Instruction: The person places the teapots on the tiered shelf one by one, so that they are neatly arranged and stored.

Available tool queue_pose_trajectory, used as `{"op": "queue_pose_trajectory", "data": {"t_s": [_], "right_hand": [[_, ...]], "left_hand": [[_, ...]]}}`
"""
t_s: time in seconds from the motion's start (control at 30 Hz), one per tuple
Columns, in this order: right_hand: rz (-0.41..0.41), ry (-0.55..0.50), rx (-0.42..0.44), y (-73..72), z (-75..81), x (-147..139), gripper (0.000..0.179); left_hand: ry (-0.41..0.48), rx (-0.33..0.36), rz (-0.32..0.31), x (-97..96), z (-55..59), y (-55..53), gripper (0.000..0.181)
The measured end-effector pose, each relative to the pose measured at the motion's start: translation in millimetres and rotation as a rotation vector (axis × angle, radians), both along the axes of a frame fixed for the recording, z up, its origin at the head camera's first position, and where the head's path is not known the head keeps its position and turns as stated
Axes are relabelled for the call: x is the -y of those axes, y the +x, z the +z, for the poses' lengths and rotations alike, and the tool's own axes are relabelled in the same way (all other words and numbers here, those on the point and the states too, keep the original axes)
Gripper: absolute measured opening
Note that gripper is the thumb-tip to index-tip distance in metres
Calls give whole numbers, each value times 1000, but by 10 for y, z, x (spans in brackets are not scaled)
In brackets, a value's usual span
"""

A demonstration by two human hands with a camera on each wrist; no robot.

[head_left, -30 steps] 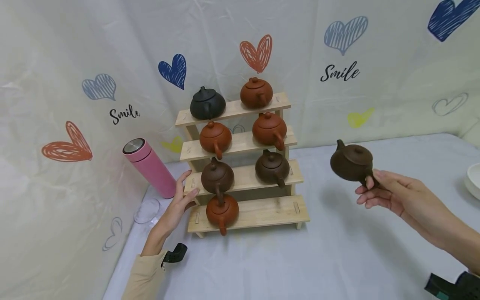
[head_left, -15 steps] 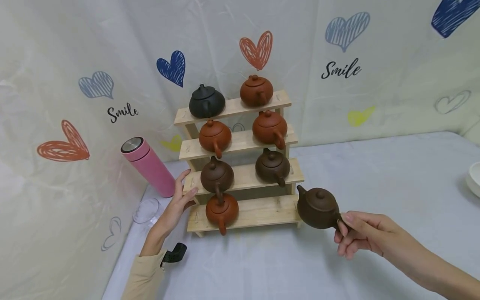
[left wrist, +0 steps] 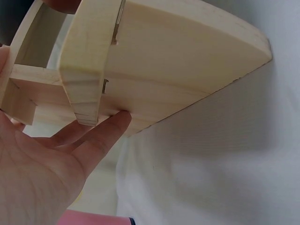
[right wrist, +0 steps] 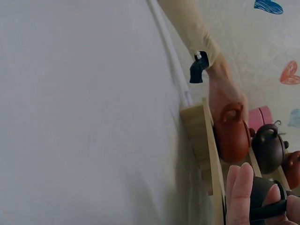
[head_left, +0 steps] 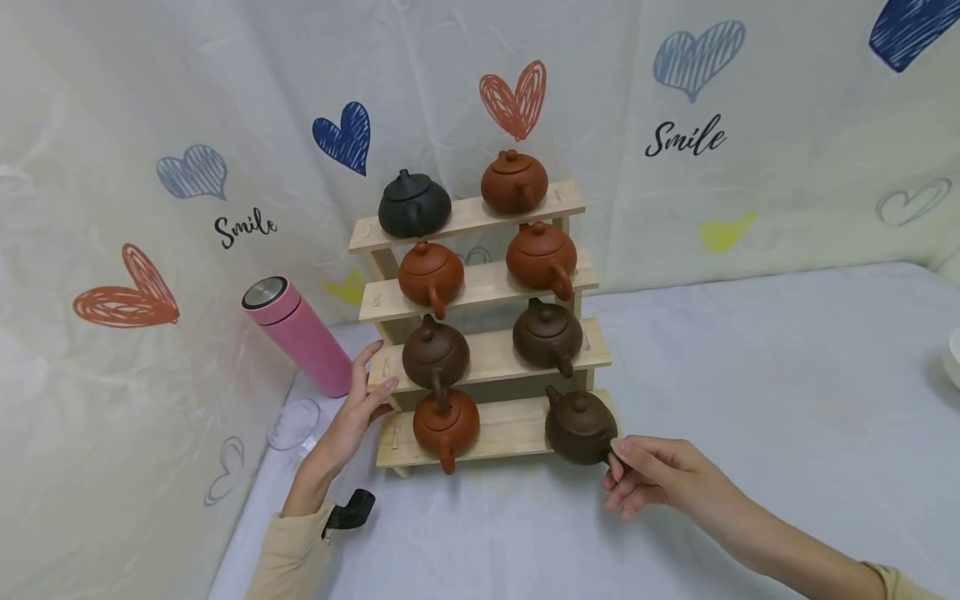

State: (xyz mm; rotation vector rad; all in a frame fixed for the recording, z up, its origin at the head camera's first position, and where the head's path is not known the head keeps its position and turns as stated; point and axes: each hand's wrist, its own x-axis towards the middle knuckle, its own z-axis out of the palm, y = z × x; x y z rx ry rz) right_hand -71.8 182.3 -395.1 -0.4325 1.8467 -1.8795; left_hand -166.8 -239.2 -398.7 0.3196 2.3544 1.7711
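Observation:
A four-tier wooden rack (head_left: 510, 421) stands on the table, with teapots in pairs on its upper tiers. My right hand (head_left: 675, 483) pinches the handle of a dark brown teapot (head_left: 581, 425), its spout pointing away to the left. This pot is at the right end of the lowest tier; whether its base touches the board I cannot tell. At that tier's left end sits an orange-brown teapot (head_left: 446, 423). With fingers mostly straight, my left hand (head_left: 348, 425) rests on the rack's left side; its fingertips touch the side panel (left wrist: 168, 61) in the left wrist view.
A pink flask (head_left: 311, 346) and a clear round lid-like piece (head_left: 294, 423) are left of the rack. At the right edge a white bowl (head_left: 952, 358) is partly visible. A white cloth backdrop (head_left: 600, 100) with printed hearts hangs behind.
My right hand has carried the dark brown teapot left and down, from over the table to the lowest tier's right end. The left hand has stayed on the rack.

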Motion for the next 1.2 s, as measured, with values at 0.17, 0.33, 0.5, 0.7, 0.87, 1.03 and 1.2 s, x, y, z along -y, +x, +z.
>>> {"op": "queue_pose_trajectory", "data": {"t_s": [0.17,0.33,0.5,0.7,0.87,1.03,1.2], "right_hand": [[-45,12,29,-22,7,135,40],[-26,19,10,-20,29,217,38],[-17,27,15,-24,28,259,38],[-7,35,41,-19,14,285,39],[-11,55,49,-8,23,293,39],[-10,74,31,0,31,289,37],[-8,69,16,5,33,298,37]], "left_hand": [[5,4,4,9,-14,-2,69],[12,1,-1,5,-10,-5,69],[5,-5,-2,4,-3,-4,69],[2,4,6,11,-22,-6,70],[6,4,5,10,-28,-2,69],[14,6,7,9,-32,1,70],[16,4,10,7,-28,-1,70]]}}
